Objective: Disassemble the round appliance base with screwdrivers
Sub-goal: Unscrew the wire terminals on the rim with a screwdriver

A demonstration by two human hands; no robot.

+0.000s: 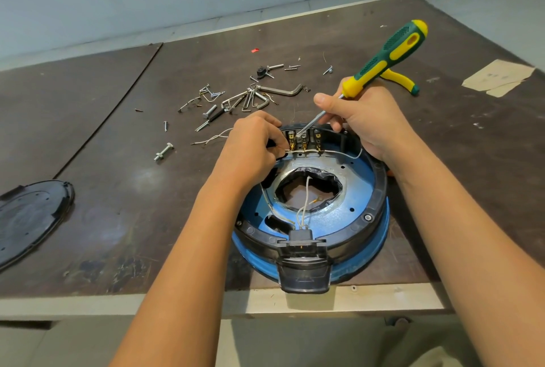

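The round appliance base, blue inside with a black rim, lies open side up at the table's near edge, white wires crossing its torn middle hole. My right hand grips the metal shaft of a green and yellow screwdriver, whose tip sits in the terminal block at the base's far rim. My left hand pinches a white wire right beside that block. A second green and yellow screwdriver lies on the table behind the first, mostly hidden by it.
Loose screws, bolts and hex keys are scattered on the brown table beyond the base. A black round cover lies at the left. A single bolt rests left of my hand. Paper scraps sit far right.
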